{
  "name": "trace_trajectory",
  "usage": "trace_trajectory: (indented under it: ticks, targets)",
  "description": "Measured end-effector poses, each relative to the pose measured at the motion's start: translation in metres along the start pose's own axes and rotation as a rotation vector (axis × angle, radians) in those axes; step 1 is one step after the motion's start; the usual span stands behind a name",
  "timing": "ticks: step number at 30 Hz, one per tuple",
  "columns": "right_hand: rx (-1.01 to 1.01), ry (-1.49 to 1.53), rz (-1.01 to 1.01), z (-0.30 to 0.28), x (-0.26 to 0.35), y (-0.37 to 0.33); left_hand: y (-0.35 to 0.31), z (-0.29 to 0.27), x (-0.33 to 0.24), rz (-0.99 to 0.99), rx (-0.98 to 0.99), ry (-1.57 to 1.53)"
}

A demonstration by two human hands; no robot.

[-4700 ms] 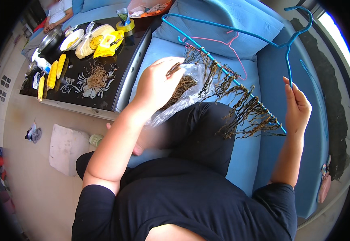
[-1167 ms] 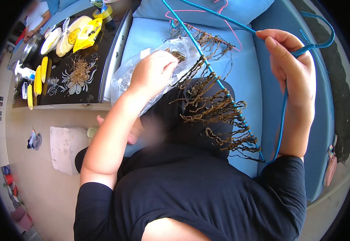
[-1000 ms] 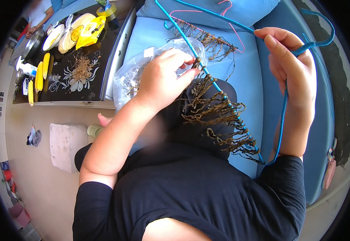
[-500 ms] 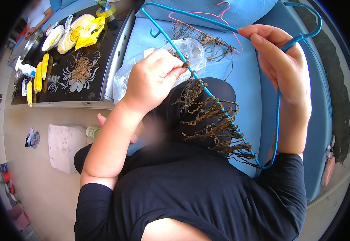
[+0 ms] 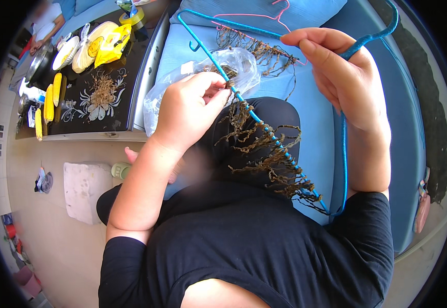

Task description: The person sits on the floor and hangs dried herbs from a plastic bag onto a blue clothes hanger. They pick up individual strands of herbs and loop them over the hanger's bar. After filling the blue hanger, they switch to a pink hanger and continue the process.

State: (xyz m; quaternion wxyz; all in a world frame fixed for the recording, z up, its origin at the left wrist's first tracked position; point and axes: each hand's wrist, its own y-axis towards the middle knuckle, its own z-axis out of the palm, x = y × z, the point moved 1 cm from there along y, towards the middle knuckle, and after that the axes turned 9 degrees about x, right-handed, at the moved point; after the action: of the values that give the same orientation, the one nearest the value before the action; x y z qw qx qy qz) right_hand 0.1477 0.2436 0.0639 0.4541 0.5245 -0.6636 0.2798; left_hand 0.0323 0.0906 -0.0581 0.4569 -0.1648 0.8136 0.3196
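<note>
Right hand (image 5: 344,77) clamps the blue hanger (image 5: 344,159), left hand (image 5: 186,109) pinching at its bar (image 5: 254,117) mid-frame. Steady, space those dark strands (image 5: 240,117) evenly!

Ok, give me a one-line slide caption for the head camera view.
The right hand holds a blue hanger draped with dark, twisted strands while the left hand touches its bar.

On the glossy black table (image 5: 131,59) we see three corn cobs (image 5: 49,102), a tangle of dry brown strands (image 5: 101,92), a yellow bag (image 5: 111,46), a knotted clear bag (image 5: 82,59), a white bowl (image 5: 65,51) and a dark pot (image 5: 41,64). The blue sofa (image 5: 316,123) shows us a pink hanger (image 5: 278,18) draped with darker strands (image 5: 254,47) and a crumpled plastic bag (image 5: 154,105). Below, we find a whitish block (image 5: 86,190) on the pale floor (image 5: 95,246).
</note>
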Motion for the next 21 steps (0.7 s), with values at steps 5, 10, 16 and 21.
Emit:
trace_trajectory:
  ticks: [5,10,16,21]
  targets:
    - [-0.021,0.031,0.013,0.001,0.004,-0.002,0.001,-0.001,-0.003,0.108,-0.033,0.211]
    - [-0.057,0.004,-0.008,0.001,0.006,-0.002,0.000,0.003,-0.003,0.112,-0.073,0.116]
    - [-0.036,0.049,0.016,0.002,0.004,-0.004,-0.005,0.008,0.001,0.049,-0.096,0.092]
    - [0.023,0.076,-0.001,0.001,-0.003,-0.002,-0.005,0.008,-0.004,0.020,-0.117,0.175]
